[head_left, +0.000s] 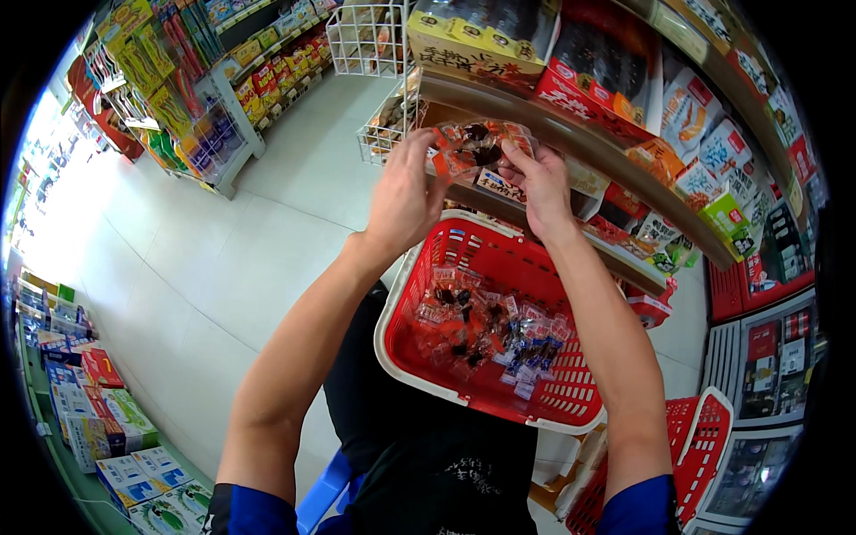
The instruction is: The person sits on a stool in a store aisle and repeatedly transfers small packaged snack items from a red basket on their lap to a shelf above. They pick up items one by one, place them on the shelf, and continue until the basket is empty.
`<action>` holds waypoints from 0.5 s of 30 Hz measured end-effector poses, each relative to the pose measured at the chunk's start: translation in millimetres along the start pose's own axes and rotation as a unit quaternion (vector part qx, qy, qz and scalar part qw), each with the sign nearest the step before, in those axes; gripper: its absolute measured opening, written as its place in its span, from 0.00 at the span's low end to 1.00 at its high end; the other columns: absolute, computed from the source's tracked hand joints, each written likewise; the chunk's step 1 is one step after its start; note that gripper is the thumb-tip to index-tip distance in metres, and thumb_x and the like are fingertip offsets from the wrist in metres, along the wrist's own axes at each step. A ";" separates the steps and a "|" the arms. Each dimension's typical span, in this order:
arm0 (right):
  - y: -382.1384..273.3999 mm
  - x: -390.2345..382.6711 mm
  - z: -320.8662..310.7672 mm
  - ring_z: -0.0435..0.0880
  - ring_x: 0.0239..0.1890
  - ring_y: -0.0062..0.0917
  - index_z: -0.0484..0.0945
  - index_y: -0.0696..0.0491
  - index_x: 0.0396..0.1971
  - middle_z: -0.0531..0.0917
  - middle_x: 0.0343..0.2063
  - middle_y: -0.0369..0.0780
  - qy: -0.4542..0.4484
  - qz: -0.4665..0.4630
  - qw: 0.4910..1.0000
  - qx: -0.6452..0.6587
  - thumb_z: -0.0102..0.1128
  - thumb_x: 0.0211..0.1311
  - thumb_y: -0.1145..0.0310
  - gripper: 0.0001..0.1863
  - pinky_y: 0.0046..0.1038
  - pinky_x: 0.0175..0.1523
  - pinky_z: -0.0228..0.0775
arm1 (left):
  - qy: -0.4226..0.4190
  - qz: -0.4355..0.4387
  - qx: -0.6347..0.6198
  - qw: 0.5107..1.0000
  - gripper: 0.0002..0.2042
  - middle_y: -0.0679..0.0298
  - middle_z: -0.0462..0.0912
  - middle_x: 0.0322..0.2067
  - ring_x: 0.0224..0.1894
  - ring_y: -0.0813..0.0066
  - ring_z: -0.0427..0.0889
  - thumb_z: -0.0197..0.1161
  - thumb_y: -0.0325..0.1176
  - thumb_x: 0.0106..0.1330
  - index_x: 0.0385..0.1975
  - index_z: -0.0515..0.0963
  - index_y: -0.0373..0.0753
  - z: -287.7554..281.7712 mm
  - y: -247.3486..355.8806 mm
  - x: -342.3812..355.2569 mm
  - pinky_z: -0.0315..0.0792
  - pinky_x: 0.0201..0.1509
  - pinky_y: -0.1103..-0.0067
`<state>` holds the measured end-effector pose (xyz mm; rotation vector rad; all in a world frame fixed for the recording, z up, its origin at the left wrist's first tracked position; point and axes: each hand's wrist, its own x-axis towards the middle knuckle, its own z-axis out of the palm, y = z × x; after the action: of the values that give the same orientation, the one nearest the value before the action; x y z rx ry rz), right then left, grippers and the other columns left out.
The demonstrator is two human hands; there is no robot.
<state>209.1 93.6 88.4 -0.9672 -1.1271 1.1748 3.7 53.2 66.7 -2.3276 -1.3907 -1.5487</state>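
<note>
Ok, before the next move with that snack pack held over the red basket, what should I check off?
1. Left hand grips the pack: ok, fingers on its left edge.
2. Right hand grips the pack: ok, fingers on its right edge.
3. Pack raised above the basket: ok, held up at shelf height.
4. Basket has room: ok, small wrapped snacks cover only part of its floor.
5. Basket steady on the lap: cannot tell, its underside is hidden.
6. Pack sealed: cannot tell, too blurred.
</note>
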 end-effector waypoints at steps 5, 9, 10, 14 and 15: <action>14.1 21.2 1.1 0.80 0.32 0.14 0.82 0.60 0.46 0.85 0.36 0.35 -0.010 -0.166 0.972 -0.163 0.67 0.66 0.64 0.16 0.20 0.35 0.75 | -0.059 0.017 0.028 0.998 0.28 0.47 0.71 0.59 0.63 0.47 0.69 0.64 0.28 0.61 0.61 0.63 0.31 11.0 -4.4 4.9 0.64 0.68 0.62; 7.5 24.1 5.5 0.81 0.33 0.16 0.79 0.59 0.50 0.84 0.40 0.36 0.012 -0.108 0.986 -0.129 0.63 0.68 0.64 0.16 0.21 0.35 0.77 | -0.058 0.003 0.024 0.998 0.36 0.46 0.67 0.63 0.66 0.46 0.65 0.66 0.29 0.60 0.67 0.57 0.32 16.9 -2.5 8.2 0.63 0.69 0.62; 2.0 17.3 6.9 0.82 0.34 0.16 0.79 0.59 0.50 0.84 0.41 0.36 0.017 -0.071 0.991 -0.114 0.62 0.69 0.64 0.16 0.21 0.36 0.78 | -0.059 0.000 0.017 0.998 0.38 0.46 0.66 0.64 0.68 0.46 0.64 0.67 0.29 0.59 0.68 0.56 0.32 17.4 -6.2 7.7 0.63 0.70 0.62; 0.7 -15.5 3.4 0.82 0.39 0.17 0.77 0.58 0.53 0.84 0.45 0.37 0.008 0.054 0.997 -0.060 0.59 0.71 0.64 0.16 0.21 0.36 0.80 | -0.074 0.012 0.019 0.997 0.43 0.47 0.63 0.67 0.71 0.47 0.58 0.71 0.32 0.56 0.70 0.54 0.33 12.4 -10.1 7.6 0.61 0.72 0.62; 3.4 -17.4 -3.8 0.82 0.41 0.18 0.78 0.58 0.52 0.84 0.45 0.38 -0.007 0.068 0.995 -0.072 0.59 0.71 0.65 0.16 0.23 0.41 0.78 | -0.094 0.014 0.028 0.995 0.44 0.47 0.63 0.67 0.71 0.48 0.58 0.71 0.33 0.55 0.71 0.53 0.34 13.1 -9.6 7.8 0.60 0.72 0.62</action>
<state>211.7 76.8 81.8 -1.1640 -1.1850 1.2236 7.6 70.1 61.8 -2.5030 -1.4110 -1.2933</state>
